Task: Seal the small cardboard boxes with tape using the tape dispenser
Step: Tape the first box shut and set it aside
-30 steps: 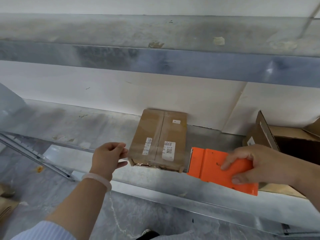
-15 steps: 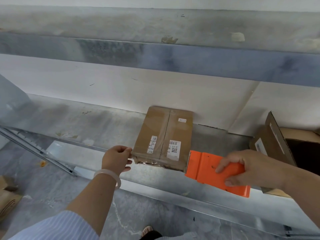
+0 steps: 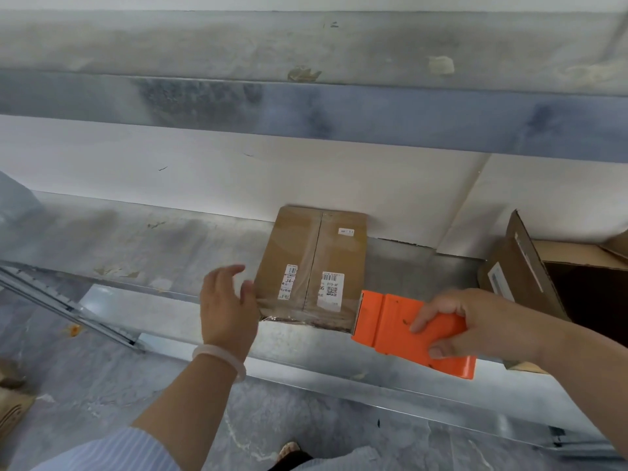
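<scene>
Cardboard box (image 3: 314,263) is lying on the shelf (image 3: 163,239), long axis pointing away; right hand (image 3: 475,321) is gripping the tape dispenser (image 3: 390,328) at its near-right corner, left hand (image 3: 226,307) is spreading loose fingers beside its near-left corner

Galvanised metal shelf (image 3: 136,239), stained and scuffed, backed by a white wall panel (image 3: 170,164) with a slanting seam at the right; a grey upper shelf beam (image 3: 306,107) overhead carries patches of residue; mottled grey floor (image 3: 102,385) below, with a slanted metal rail (image 3: 68,311) and scrap cardboard (image 3: 10,402) at the left.
</scene>
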`<act>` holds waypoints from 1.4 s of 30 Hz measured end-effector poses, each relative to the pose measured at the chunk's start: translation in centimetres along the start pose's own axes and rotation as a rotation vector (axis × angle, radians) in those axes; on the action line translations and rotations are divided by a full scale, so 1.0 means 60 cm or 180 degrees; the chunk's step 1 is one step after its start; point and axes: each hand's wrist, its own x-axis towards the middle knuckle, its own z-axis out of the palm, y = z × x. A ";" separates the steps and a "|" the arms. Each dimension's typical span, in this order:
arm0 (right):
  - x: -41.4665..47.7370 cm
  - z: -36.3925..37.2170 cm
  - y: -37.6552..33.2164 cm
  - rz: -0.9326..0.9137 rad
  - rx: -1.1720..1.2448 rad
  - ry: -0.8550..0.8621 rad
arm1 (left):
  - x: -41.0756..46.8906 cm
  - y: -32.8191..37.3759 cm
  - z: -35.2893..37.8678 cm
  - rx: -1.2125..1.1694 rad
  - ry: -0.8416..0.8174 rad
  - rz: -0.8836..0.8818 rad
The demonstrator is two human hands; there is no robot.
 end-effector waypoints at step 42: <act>-0.010 0.021 -0.024 0.0266 -0.1586 0.0050 | 0.013 0.062 0.099 0.1787 -0.2394 0.2556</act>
